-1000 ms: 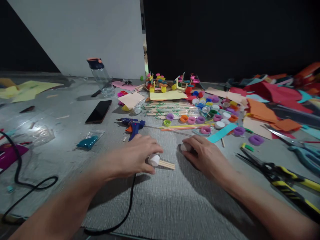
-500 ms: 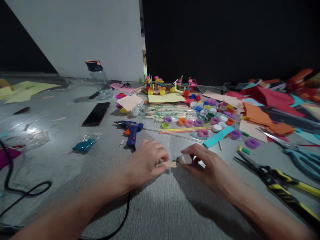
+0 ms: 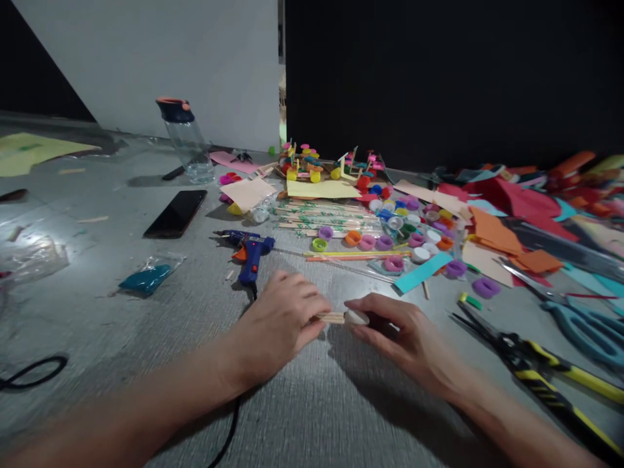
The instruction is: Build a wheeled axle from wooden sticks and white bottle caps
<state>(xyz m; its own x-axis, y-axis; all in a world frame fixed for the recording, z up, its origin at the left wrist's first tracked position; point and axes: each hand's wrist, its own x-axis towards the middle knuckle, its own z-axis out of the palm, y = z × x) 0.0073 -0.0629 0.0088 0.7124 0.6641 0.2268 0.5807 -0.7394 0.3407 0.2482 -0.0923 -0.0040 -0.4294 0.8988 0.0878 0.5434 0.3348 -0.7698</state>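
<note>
Low over the grey table, my left hand (image 3: 283,322) is closed around a few pale wooden sticks (image 3: 332,318) laid side by side; only their right ends show past the fingers. My right hand (image 3: 400,325) pinches a small white cap-like piece (image 3: 355,317) between thumb and fingers. That piece meets the tips of the sticks; whether they go into it or only touch it I cannot tell. Behind my left hand a blue hot glue gun (image 3: 251,253) lies on its side, its nozzle pointing left.
Plastic-wrapped sticks (image 3: 326,218) and coloured bottle caps (image 3: 385,242) lie ahead. A blue strip (image 3: 422,272) is nearby. Yellow-black pliers (image 3: 517,357) and scissors (image 3: 580,325) are at right. Phone (image 3: 176,213), bottle (image 3: 188,143) and blue packet (image 3: 149,276) stand or lie left.
My right hand has brought the white piece left until it meets the stick ends, closing the small gap between them. The view has shifted slightly.
</note>
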